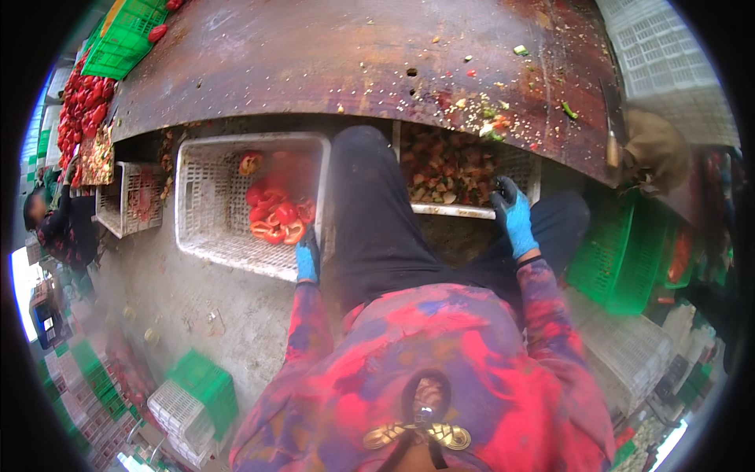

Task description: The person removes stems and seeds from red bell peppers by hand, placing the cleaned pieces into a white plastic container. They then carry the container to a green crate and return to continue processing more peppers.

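Note:
My left hand (pixel 308 256), in a blue and dark-coated work glove, grips the near right rim of a white plastic crate (pixel 236 262). Cut red bell peppers (pixel 277 215) lie inside, heaped towards the right wall, with one piece (pixel 250 163) apart at the far side. On the other side of my lap, my right hand (pixel 514 215), gloved alike, is at the front rim of a second white crate (pixel 454 210). Pepper cores and scraps (pixel 448 171) fill much of that crate, which sits partly under the table. The right fingers are bent, but their hold is unclear.
A stained wooden table (pixel 330 59) strewn with seeds and trimmings spans the front. A knife (pixel 612 141) lies at its right edge. Green crates (pixel 607 259) stand at right, stacked crates (pixel 194 401) behind left. Another person (pixel 65 218) works far left beside piled red peppers (pixel 85 106).

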Motion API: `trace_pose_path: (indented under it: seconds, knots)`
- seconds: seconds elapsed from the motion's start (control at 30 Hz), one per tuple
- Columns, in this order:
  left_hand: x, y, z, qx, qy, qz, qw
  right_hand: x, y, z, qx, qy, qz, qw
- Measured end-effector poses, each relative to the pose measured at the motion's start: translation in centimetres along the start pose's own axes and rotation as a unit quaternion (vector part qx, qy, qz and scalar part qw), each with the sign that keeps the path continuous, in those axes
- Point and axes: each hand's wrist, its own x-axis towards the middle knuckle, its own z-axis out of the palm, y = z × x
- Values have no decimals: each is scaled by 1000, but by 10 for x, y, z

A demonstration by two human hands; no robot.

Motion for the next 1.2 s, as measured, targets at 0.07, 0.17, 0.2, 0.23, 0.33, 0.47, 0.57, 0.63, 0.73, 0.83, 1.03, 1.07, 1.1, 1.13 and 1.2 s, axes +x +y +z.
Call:
trace_pose_path:
  seconds: [0.07,0.17,0.2,0.23,0.33,0.47,0.57,0.63,0.73,0.83,1.03,1.07,1.1,1.13,1.2]
  knots:
    - [-7,2,7,51,56,16,997,7,14,-1,-69,74,-115,988]
    - [-13,13,13,103,124,11,987,51,12,-10,-242,186,-179,935]
    - [-14,18,12,162,137,-12,977,82,7,-18,-264,200,-181,926]
    - [-14,24,13,152,141,-14,978,110,-1,-24,-243,214,-188,927]
    - [-15,44,13,213,135,-123,960,174,-31,-26,-259,129,-180,940]
    - [-17,67,18,358,114,-157,913,168,-45,-9,-295,-138,-315,892]
    - [-26,73,22,277,151,-213,925,151,-36,-4,-263,-282,-320,865]
    - [-34,77,23,210,179,-196,941,155,-34,-9,-268,-316,-308,857]
    - [-35,83,22,386,118,-234,885,174,-53,-5,-226,-335,-331,853]
    - [-25,90,19,425,3,-326,844,194,-94,19,-192,-334,-358,851]
    - [-23,113,14,253,19,-341,905,252,-147,88,-237,-334,-421,810]
    - [-29,119,12,235,0,-343,909,260,-154,101,-236,-334,-431,805]
    - [-32,123,10,218,2,-312,925,263,-160,112,-234,-321,-433,809]
    - [-35,126,7,207,-8,-301,931,264,-166,123,-232,-307,-434,815]
    - [-34,128,2,263,-46,-249,931,262,-176,140,-277,-280,-440,807]
